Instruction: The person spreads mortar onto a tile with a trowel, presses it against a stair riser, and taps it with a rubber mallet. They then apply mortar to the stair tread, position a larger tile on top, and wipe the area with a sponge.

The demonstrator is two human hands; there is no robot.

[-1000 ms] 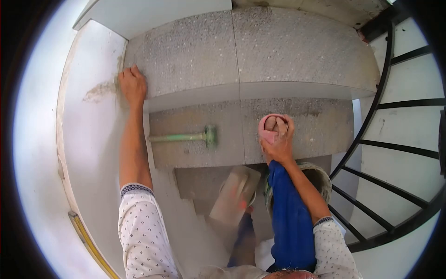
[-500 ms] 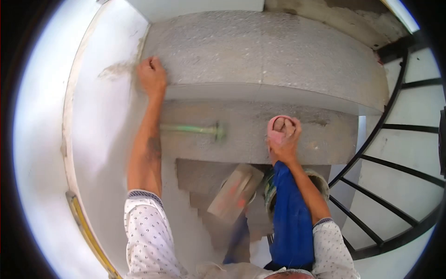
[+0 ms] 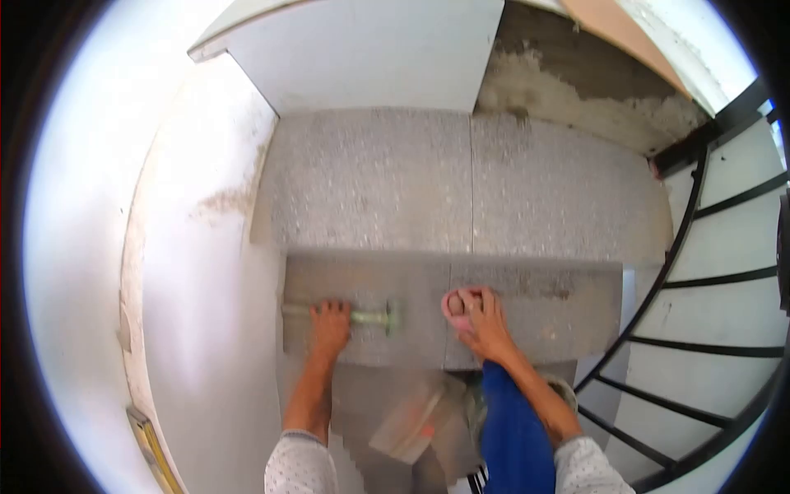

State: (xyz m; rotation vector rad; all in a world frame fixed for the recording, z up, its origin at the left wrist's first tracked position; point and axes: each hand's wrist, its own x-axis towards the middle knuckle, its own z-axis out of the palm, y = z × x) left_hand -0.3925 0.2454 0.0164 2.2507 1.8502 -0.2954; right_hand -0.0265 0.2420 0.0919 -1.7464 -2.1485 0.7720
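My left hand (image 3: 331, 329) is closed over the handle of a mallet (image 3: 374, 317) lying across the lower stair tread. Its greenish head points right. My right hand (image 3: 487, 325) rests on a pink slipper (image 3: 451, 306) at the end of my blue trouser leg (image 3: 514, 428), on the same tread. The fingers of that hand lie stretched over the slipper, partly hiding it. A blurred flat trowel-like tool (image 3: 409, 424) with a reddish mark shows below the tread.
A speckled grey stair slab (image 3: 370, 181) covers the step above, with a pale riser panel (image 3: 378, 58) behind. Bare rough mortar (image 3: 568, 74) shows upper right. A black railing (image 3: 708, 284) runs along the right, a white wall (image 3: 206, 329) on the left. A bucket (image 3: 564, 393) is partly hidden by my leg.
My left hand has come down from the upper slab's left edge to the mallet handle and closed on it. The view has tilted up; my right hand stays by the slipper.
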